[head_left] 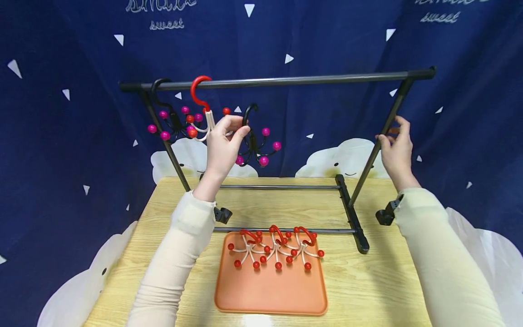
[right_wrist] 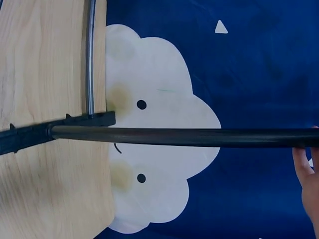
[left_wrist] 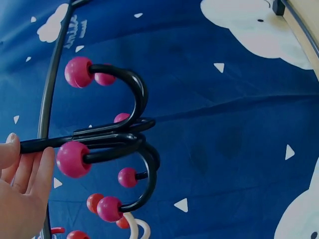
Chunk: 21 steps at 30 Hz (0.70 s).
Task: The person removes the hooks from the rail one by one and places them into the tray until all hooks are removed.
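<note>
My left hand [head_left: 224,143] pinches a black multi-arm hook hanger [head_left: 253,144] with pink balls by its stem, thumb against fingers. In the head view its curved hook top shows just below the rail [head_left: 302,81] of a black rack. The pink balls and bent arms fill the middle of the left wrist view, where the hanger [left_wrist: 112,139] overlaps the rail. My right hand [head_left: 397,152] holds the rack's right post [head_left: 369,165], thumb in front and fingers behind. To the left on the rail hang a red-hooked white hanger [head_left: 200,93] and another black hanger [head_left: 175,121].
An orange tray [head_left: 269,295] on the wooden table [head_left: 367,290] carries three white hangers [head_left: 275,247] with red hooks and red balls. The rack's right foot [head_left: 352,218] and lower bars stand behind it. A dark blue curtain [head_left: 327,41] hangs at the back.
</note>
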Available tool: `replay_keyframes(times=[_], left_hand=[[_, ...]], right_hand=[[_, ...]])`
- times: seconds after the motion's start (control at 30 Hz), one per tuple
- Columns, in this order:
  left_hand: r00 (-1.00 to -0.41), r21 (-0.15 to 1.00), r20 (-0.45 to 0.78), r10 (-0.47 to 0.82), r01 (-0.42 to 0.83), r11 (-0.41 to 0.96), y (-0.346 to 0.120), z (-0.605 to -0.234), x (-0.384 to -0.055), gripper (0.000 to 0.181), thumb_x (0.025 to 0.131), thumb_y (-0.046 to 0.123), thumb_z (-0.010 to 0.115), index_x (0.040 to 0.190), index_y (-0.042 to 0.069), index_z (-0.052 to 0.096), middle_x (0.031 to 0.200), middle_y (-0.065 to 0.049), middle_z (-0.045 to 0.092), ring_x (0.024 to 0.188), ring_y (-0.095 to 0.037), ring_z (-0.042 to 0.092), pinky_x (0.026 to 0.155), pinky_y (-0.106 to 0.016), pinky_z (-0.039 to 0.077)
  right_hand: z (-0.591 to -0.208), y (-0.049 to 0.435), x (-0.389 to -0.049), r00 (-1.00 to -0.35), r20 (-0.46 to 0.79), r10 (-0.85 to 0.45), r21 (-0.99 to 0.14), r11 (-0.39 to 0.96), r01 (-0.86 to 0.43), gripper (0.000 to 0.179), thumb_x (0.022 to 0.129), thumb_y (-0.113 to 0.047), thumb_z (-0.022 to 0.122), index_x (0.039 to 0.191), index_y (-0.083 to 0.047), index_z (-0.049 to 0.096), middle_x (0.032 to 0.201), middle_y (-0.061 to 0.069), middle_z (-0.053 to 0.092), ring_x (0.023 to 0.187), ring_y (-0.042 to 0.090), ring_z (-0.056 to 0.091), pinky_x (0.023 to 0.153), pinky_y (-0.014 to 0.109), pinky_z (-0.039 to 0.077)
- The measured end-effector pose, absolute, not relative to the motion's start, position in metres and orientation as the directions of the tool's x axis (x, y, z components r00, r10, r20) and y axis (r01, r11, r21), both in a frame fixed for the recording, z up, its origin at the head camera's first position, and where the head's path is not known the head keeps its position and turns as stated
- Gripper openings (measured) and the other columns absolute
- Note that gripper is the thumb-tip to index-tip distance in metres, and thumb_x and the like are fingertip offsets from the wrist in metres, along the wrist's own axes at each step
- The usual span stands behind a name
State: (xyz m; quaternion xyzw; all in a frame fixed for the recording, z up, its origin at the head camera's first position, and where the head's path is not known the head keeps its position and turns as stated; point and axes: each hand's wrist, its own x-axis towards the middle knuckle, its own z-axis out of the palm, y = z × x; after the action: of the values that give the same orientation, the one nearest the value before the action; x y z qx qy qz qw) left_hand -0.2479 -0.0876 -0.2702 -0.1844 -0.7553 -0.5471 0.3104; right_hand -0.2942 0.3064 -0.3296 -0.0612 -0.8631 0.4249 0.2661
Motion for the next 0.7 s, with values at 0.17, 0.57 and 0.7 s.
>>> replay_keyframes(times=[0.17, 0.57, 0.7], left_hand=[[-0.745, 0.702, 0.667, -0.022, 0.619, 0.352, -0.086, -0.279, -0.241, 0.02, 0.08, 0.015, 0.068, 0.095, 0.002, 0.064, 0.091, -0.01, 0.067, 0.084, -0.015, 0.061, 0.068, -0.023, 0.049], [-0.761, 0.717, 0.647, 0.048, 0.628, 0.304, -0.071, -0.307, -0.22, 0.017, 0.08, 0.016, 0.069, 0.091, 0.003, 0.065, 0.084, -0.007, 0.065, 0.079, -0.012, 0.06, 0.064, -0.019, 0.049], [-0.777, 0.739, 0.628, 0.052, 0.615, 0.275, -0.066, -0.317, -0.212, 0.016, 0.079, 0.015, 0.069, 0.089, 0.003, 0.067, 0.083, -0.006, 0.064, 0.077, -0.011, 0.06, 0.063, -0.02, 0.05]], right_hand=[[-0.329, 0.306, -0.294, -0.854, 0.406, 0.326, -0.754, 0.647, -0.112, 0.052, 0.095, -0.021, 0.043, 0.136, -0.04, 0.019, 0.12, 0.008, 0.043, 0.104, 0.016, 0.057, 0.084, 0.026, 0.044], [-0.329, 0.306, -0.293, -0.835, 0.432, 0.341, -0.75, 0.65, -0.122, 0.049, 0.094, -0.02, 0.045, 0.135, -0.037, 0.023, 0.114, 0.005, 0.046, 0.1, 0.015, 0.059, 0.083, 0.023, 0.044], [-0.332, 0.305, -0.293, -0.823, 0.432, 0.367, -0.782, 0.608, -0.139, 0.044, 0.093, -0.019, 0.047, 0.133, -0.03, 0.03, 0.105, -0.007, 0.045, 0.09, 0.0, 0.058, 0.077, 0.016, 0.042]])
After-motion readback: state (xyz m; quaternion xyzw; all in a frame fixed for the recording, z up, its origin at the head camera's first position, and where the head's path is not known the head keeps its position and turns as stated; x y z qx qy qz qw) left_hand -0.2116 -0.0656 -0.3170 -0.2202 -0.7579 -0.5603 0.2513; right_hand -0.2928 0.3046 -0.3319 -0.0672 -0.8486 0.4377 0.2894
